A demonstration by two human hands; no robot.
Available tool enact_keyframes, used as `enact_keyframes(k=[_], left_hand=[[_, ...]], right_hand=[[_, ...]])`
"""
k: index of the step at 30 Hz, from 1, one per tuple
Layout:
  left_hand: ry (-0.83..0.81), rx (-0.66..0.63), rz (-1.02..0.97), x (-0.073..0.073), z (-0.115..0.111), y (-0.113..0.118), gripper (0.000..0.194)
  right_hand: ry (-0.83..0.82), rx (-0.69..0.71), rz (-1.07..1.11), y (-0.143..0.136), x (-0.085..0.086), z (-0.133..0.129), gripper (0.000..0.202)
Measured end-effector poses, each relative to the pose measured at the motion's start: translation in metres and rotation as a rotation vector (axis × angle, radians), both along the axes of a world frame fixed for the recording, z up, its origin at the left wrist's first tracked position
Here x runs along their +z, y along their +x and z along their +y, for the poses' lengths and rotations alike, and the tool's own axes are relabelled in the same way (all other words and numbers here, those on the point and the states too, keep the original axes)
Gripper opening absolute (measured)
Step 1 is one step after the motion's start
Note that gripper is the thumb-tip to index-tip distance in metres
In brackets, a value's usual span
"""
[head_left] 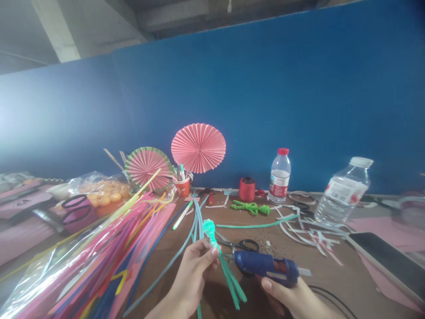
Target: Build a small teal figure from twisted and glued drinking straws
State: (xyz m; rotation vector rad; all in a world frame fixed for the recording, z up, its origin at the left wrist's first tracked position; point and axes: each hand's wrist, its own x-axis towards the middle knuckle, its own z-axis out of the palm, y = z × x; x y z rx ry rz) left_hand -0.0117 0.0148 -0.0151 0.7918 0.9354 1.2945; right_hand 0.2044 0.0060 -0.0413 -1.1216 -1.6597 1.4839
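Pinched in my left hand [199, 261] is a bundle of teal pipe cleaners [230, 277], with a coiled knob at its upper end and loose stems hanging down to the right. My right hand [285, 292] is wrapped round a blue hot glue gun [262, 264], a glue stick poking out at its back. The gun's nozzle points left, close to the stems just below my left fingertips; whether it touches them I cannot tell. Behind the gun lie scissors [249, 245] with black handles. Loose grey-blue pipe cleaners [198, 217] run across the table behind my left hand.
Many coloured pipe cleaners in clear wrapping [99, 261] cover the left side. Two water bottles [279, 177], a red thread spool [247, 189], green cord [250, 207] and paper strips [308, 235] stand or lie behind. At right is a phone [388, 266]. Pink paper fans [198, 148] stand near the blue wall.
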Motion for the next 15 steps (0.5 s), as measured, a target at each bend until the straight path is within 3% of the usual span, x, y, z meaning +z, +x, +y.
enact_keyframes(k=[15], left_hand=[[0.001,-0.001,0.000,0.0033,-0.0007,0.0006,0.015]], right_hand=[[-0.002,0.018,0.005,0.0012,-0.0018,-0.0002,0.048]])
